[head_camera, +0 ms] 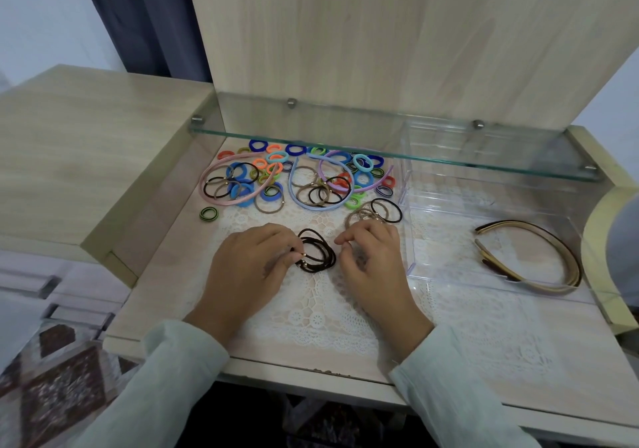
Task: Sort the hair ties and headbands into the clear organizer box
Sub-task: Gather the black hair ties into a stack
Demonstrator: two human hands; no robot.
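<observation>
Plainly the sorting has barely begun. The only things showing in the box (411, 267), at the right of the frame, are a few brown and gold headbands (518, 222) lying in its nearest section; no hair ties can be made out in it.

Most of the work is left. At upper centre, under the glass shelf (345, 143), sits a loose heap of coloured ties (273, 157) in blue, orange, green and teal. It is tangled with thin brown and beige loops and three pastel headbands (224, 202) in pink, blue and lilac. A green striped tie (209, 213) lies alone to the left of the heap, and some beige ties (359, 214) lie just above the right hand.

The step in hand looks like gathering one kind of tie before it goes to the box. At centre frame, on the lace mat (311, 309), the left hand (249, 261) pinches a bunch of dark ties (330, 255) between thumb and fingertips. They are thin elastic loops with small gold beads, stacked roughly together, limp and likely to splay if let go. The right hand (373, 254) is just beside them with its fingers curled. Whether it grips anything cannot be told.
</observation>
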